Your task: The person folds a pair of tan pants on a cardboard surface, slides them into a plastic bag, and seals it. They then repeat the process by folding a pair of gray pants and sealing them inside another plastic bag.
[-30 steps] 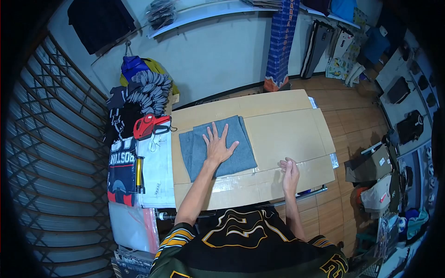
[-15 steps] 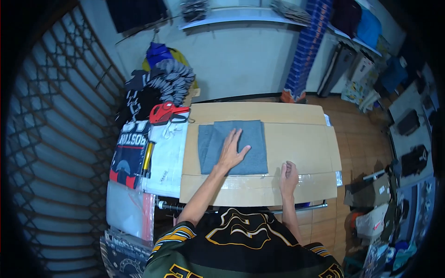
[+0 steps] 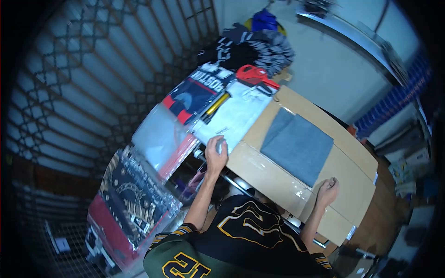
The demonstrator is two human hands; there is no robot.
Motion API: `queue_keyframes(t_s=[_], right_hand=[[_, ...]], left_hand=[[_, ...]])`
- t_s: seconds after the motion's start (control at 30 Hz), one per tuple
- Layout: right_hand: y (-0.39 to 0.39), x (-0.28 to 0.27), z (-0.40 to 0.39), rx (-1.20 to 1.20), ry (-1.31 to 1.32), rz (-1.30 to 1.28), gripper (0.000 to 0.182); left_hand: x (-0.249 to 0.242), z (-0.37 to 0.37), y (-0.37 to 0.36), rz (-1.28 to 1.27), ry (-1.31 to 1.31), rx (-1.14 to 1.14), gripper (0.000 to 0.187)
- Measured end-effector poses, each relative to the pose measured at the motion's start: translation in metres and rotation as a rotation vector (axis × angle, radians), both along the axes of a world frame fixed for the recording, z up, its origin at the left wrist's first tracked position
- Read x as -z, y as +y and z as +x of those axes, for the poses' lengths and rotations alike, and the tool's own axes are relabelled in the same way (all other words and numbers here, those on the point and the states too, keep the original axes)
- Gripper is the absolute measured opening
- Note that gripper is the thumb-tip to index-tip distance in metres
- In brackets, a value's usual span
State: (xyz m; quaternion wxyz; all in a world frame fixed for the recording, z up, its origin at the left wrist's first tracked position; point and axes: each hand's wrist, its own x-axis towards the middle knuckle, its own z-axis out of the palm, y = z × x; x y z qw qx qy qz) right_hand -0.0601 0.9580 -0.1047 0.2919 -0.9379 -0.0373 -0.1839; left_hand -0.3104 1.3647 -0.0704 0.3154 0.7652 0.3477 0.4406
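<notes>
A folded grey cloth [image 3: 297, 144] lies flat on a cardboard sheet [image 3: 352, 155]. My left hand [image 3: 216, 156] is off the cloth, over the near edge of a white plastic-wrapped pack [image 3: 241, 113]. Its fingers are curved, with a gap between thumb and fingertips, and nothing shows in it. Close to the cloth's near right corner, my right hand [image 3: 327, 192] is closed above the cardboard, its fingers curled in. Whatever it may hold is hidden.
On the white pack rest a red tag gun-like tool [image 3: 251, 74] and a yellow-handled cutter [image 3: 218, 104]. Packed garments lie leftward: a BOSTON-lettered pack [image 3: 197, 95], a clear bag [image 3: 160, 134] and a patterned dark pack [image 3: 134, 194]. Striped clothing [image 3: 271, 50] is heaped behind; a metal lattice gate [image 3: 102, 69] stands left.
My left hand has lifted off the grey cloth and moved left toward the white pack. The view has turned left. My right hand stays curled near the cloth.
</notes>
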Motion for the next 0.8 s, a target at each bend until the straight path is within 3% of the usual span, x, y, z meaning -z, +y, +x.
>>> queue_keyframes(t_s=[0.13,0.33,0.43,0.47,0.7,0.8], right_hand=[[0.012,0.008,0.03,-0.019,0.005,-0.019,0.033],[0.03,0.008,0.036,-0.012,-0.009,-0.015,0.031],[0.027,0.008,0.036,-0.017,-0.008,-0.023,0.031],[0.025,0.009,0.036,-0.019,-0.004,-0.033,0.032],[0.026,0.011,0.036,-0.016,-0.013,0.005,0.031],[0.029,0.003,0.031,-0.016,0.024,0.049,0.028]], left_hand=[[0.031,-0.051,0.053,0.07,0.111,-0.424,0.034],[0.061,-0.099,0.096,-0.043,0.311,-0.948,0.052],[0.067,-0.115,0.106,-0.242,0.413,-0.886,0.051],[0.069,-0.118,0.106,-0.208,0.455,-0.906,0.038],[0.084,-0.138,0.126,-0.311,0.197,-0.928,0.026],[0.076,-0.137,0.13,-0.29,-0.063,-0.95,0.021]])
